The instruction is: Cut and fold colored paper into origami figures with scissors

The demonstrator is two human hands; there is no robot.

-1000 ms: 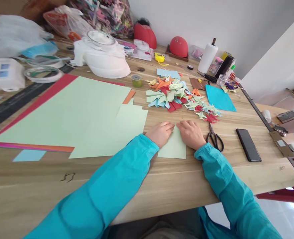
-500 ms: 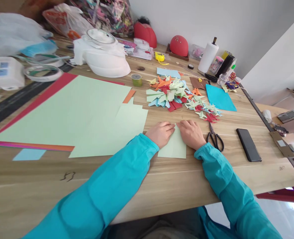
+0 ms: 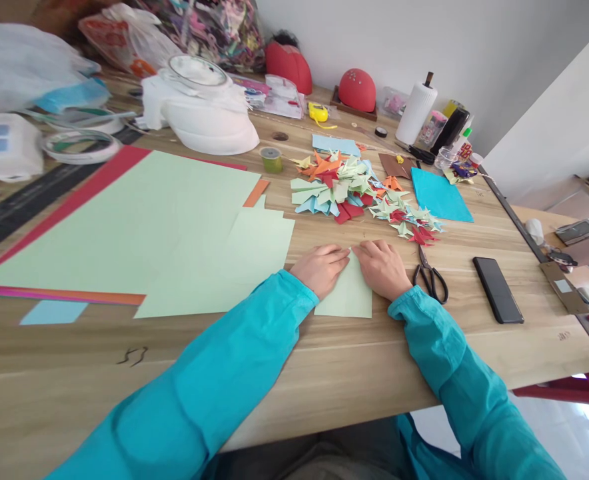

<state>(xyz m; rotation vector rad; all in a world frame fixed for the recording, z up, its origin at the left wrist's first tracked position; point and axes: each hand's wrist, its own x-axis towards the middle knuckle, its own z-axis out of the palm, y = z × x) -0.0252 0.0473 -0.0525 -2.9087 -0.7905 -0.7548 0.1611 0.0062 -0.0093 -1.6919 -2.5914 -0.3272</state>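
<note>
**Paper Folding: Status at Both Hands**

Workpiece: one small green sheet (image 3: 347, 300), flat on the table (image 3: 294, 373), between and beneath the hands. The left hand (image 3: 320, 270) and right hand (image 3: 382, 268) lie on its far end, fingers curled, fingertips nearly meeting. Whether they pinch the paper or only press it cannot be told.

Completed: a heap of folded paper pieces (image 3: 347, 177) lies just beyond the hands, in green, red, orange and blue; these appear finished.

Outstanding: the workpiece seems to be at an early fold. Its near part is plain; its far corners are hidden by the fingers. Unfolded stock, the large green sheets (image 3: 124, 227), lies left of the left hand. Scissors (image 3: 430, 277) rest unheld, right of the right hand.
</note>
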